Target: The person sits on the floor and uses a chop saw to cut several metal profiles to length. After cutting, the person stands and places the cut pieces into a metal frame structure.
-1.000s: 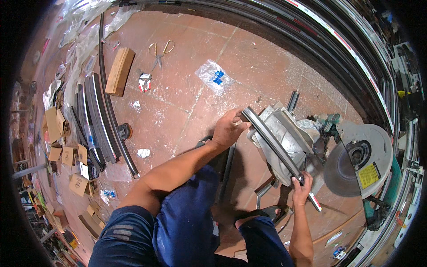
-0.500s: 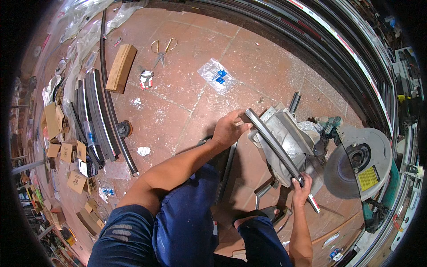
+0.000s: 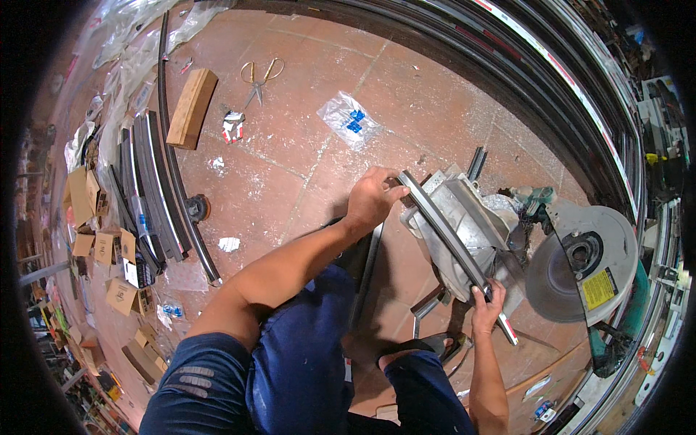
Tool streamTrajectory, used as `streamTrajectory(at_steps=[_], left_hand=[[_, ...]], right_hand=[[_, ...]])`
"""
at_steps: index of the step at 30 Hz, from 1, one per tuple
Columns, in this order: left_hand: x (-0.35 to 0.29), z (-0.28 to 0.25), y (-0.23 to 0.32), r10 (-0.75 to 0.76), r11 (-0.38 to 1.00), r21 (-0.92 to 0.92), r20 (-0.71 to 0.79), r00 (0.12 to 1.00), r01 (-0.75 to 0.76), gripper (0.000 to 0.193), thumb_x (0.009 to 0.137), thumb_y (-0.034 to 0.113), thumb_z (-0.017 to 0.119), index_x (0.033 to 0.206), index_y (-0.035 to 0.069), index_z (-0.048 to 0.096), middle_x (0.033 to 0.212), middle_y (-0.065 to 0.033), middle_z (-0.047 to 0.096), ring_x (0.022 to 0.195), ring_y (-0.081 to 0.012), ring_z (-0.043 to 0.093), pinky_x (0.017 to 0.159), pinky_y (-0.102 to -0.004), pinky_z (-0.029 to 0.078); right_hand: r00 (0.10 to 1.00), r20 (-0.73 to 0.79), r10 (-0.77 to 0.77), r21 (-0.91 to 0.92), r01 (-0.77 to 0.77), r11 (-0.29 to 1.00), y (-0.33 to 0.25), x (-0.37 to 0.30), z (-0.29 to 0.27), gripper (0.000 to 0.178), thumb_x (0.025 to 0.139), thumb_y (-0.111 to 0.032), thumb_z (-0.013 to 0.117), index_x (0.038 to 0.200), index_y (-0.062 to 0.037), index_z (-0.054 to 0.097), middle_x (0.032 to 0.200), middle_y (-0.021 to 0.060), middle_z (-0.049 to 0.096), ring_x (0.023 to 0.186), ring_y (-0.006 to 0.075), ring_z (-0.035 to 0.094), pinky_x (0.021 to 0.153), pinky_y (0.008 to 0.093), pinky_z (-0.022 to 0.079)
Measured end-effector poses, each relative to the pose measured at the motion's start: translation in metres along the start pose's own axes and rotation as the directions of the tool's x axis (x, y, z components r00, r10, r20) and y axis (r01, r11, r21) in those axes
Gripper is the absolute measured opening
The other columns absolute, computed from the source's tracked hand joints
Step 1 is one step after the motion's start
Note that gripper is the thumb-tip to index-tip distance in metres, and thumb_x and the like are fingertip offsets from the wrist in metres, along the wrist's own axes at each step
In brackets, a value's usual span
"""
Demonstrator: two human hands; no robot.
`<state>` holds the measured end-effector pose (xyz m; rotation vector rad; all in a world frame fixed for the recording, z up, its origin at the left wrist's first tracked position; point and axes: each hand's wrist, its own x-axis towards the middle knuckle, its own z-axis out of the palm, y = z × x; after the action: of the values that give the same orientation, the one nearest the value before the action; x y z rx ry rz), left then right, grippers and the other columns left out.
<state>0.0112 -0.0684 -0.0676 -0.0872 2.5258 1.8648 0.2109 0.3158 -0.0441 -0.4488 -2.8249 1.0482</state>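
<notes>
A grey metal profile (image 3: 444, 230) slants across the silver base (image 3: 475, 210) of a cut-off saw, from upper left to lower right. My left hand (image 3: 375, 197) grips its upper end between thumb and fingers. Nearer its lower end, my right hand (image 3: 489, 301) is closed round it, with the thumb on top. Beyond that hand the profile's tip sticks out, showing a red and white strip. The saw's large round disc (image 3: 554, 279) stands to the right, partly covered by a grey guard (image 3: 605, 235) with a yellow label.
Long dark profiles (image 3: 156, 188) lie at the left beside a wooden block (image 3: 192, 109). Gold-handled scissors (image 3: 258, 81) and a clear bag (image 3: 348, 119) with blue pieces rest on the tiled floor. Small cardboard boxes (image 3: 107, 246) crowd the far left. More long profiles (image 3: 536, 72) run along the back right.
The whole view has shifted slightly to the left. Both hands keep their hold on the profile, which lies at nearly the same slant over the saw base.
</notes>
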Motion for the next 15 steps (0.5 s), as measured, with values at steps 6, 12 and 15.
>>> streamTrajectory(at_steps=[6, 12, 15], left_hand=[[0.0043, 0.0027, 0.0043, -0.176, 0.977, -0.108, 0.068, 0.982, 0.182, 0.045, 0.093, 0.017, 0.086, 0.129, -0.005, 0.069, 0.116, -0.0204, 0.077, 0.103, -0.0260, 0.079, 0.088, -0.0361, 0.062], [0.0010, 0.0062, 0.0094, -0.130, 0.988, -0.082, 0.000, 0.992, 0.129, 0.048, 0.093, 0.024, 0.085, 0.129, -0.002, 0.070, 0.117, -0.0219, 0.077, 0.101, -0.0299, 0.080, 0.089, -0.0397, 0.063], [-0.0009, 0.0058, 0.0004, -0.066, 0.994, -0.082, 0.018, 0.998, 0.068, 0.047, 0.093, 0.022, 0.085, 0.131, -0.001, 0.069, 0.119, -0.0220, 0.077, 0.102, -0.0303, 0.080, 0.087, -0.0393, 0.063]], right_hand=[[1.000, 0.015, 0.024, -0.040, -0.023, 0.999, 0.0072, -0.0009, -0.0006, 0.047, 0.092, -0.019, 0.083, 0.130, 0.0030, 0.067, 0.135, 0.0173, 0.062, 0.129, 0.0337, 0.058, 0.114, 0.0413, 0.043], [1.000, 0.027, 0.005, -0.047, -0.004, 0.999, 0.0100, 0.0001, -0.0019, 0.046, 0.093, -0.020, 0.083, 0.129, 0.0032, 0.067, 0.133, 0.0174, 0.062, 0.128, 0.0340, 0.058, 0.113, 0.0418, 0.043], [0.998, 0.046, 0.030, -0.062, -0.027, 0.998, 0.0033, 0.0004, -0.0024, 0.046, 0.093, -0.020, 0.082, 0.129, 0.0036, 0.067, 0.132, 0.0174, 0.062, 0.127, 0.0342, 0.058, 0.113, 0.0422, 0.043]])
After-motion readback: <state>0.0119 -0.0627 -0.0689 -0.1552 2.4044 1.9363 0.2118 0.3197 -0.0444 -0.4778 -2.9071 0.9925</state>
